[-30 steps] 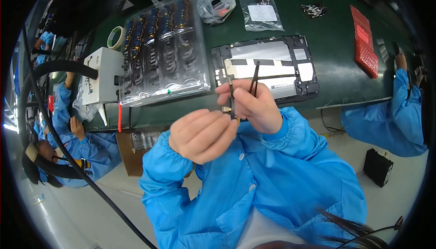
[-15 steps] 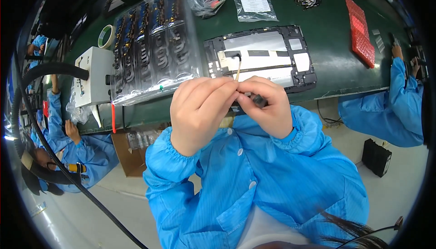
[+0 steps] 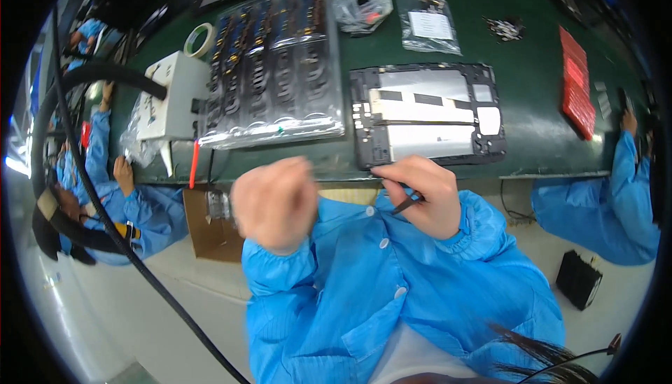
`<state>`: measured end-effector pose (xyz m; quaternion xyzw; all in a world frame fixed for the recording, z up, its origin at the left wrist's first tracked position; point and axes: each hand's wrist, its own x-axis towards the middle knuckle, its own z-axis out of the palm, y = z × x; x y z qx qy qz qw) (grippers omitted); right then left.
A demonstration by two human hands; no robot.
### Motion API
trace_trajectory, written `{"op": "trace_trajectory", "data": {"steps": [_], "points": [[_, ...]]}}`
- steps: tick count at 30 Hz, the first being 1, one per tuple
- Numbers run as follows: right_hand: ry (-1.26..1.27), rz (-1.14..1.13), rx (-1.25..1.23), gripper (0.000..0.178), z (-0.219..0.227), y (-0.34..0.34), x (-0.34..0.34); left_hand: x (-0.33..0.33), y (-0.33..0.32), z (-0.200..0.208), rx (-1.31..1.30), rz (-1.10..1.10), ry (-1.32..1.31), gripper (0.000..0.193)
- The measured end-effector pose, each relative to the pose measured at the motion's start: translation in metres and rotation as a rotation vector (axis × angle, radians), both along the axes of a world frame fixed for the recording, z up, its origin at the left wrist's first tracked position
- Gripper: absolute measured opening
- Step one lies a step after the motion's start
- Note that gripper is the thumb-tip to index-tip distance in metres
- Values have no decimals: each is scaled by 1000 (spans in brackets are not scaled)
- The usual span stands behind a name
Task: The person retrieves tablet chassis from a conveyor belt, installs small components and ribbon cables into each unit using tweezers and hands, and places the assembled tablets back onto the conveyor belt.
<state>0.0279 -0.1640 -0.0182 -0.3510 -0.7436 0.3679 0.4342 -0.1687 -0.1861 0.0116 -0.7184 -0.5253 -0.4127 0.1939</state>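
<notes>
My left hand (image 3: 274, 202) is smeared by motion in front of the table's front edge; its fingers appear curled, but whether anything is in them does not show. Closed around a slim dark tool (image 3: 407, 203), perhaps tweezers, my right hand (image 3: 427, 191) has its fingertips at the near left corner of an opened tablet (image 3: 434, 140). The tablet lies flat, with silver plates, dark strips and a black frame exposed. Anything tiny pinched at the right fingertips is too small to make out.
Left of the tablet lies a clear plastic tray (image 3: 276, 121) of small parts. Beyond are bagged parts (image 3: 428, 25), a coiled bundle in plastic (image 3: 362, 2) and loose small parts (image 3: 504, 28). Tape (image 3: 200, 39), a white box (image 3: 171, 97) and red bubble wrap (image 3: 577, 86) flank them. Co-workers sit either side.
My hands have come apart: the left moved left and down, the right drew down to the tablet's near corner. The thin yellowish strip with a dark end between them is no longer visible. The view shifted.
</notes>
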Motion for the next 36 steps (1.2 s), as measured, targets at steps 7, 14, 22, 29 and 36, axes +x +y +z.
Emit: {"op": "trace_trajectory", "data": {"steps": [7,14,22,29,36], "points": [[-10,44,-173,20,-4,-7,-9,-121,-102,-96,-187,1033,-245,13],[-25,157,-166,21,-5,-3,-16,-142,-111,-115,-561,1305,-409,20],[128,296,-465,24,-11,0,-13,5,-32,-32,-277,15,-947,29],[110,270,-492,18,-7,-2,-9,19,-1,-30,-280,-123,-570,28],[129,278,-456,25,5,3,-2,25,1,-26,-277,-214,-678,22]]}}
